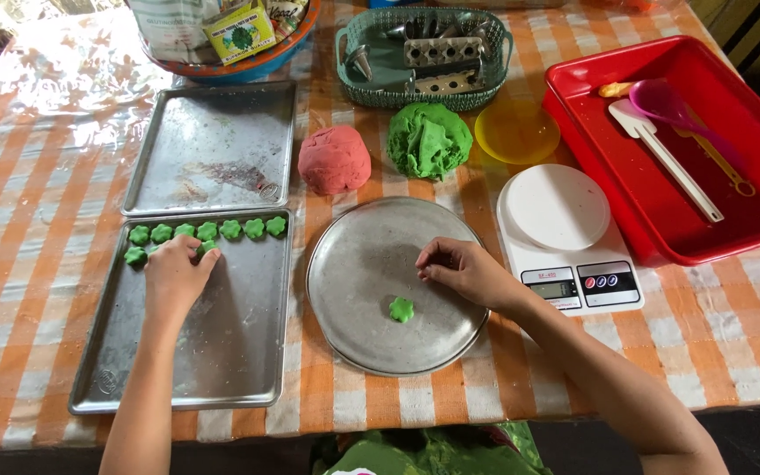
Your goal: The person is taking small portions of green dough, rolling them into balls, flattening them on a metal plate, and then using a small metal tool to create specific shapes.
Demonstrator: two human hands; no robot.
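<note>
On the near baking tray (pixel 222 369), left hand (pixel 176 280) is palm down w/ fingertips pinched on a small green flower-shaped dough piece (pixel 208 248), 2nd row, just under the top row of green flower pieces (pixel 208 230) that runs along the tray's far edge. One more green piece sits at the left end of that 2nd row, touching nothing.

Right hand (pixel 464 271) is over the round metal plate (pixel 354 334), fingers curled in tight together, prob. pinching smth small but can't tell what, it's hidden by the fingers. A single green flower cutout (pixel 401 309) lies on the plate just below that hand, not touching it.

Behind the plate: red dough ball (pixel 334 159) & a rough green dough lump (pixel 429 140), side by side, apart. 2nd tray (pixel 213 145) behind the first. White kitchen scale (pixel 565 237) right of the plate, red tub (pixel 626 176) w/ utensils beyond it.
</note>
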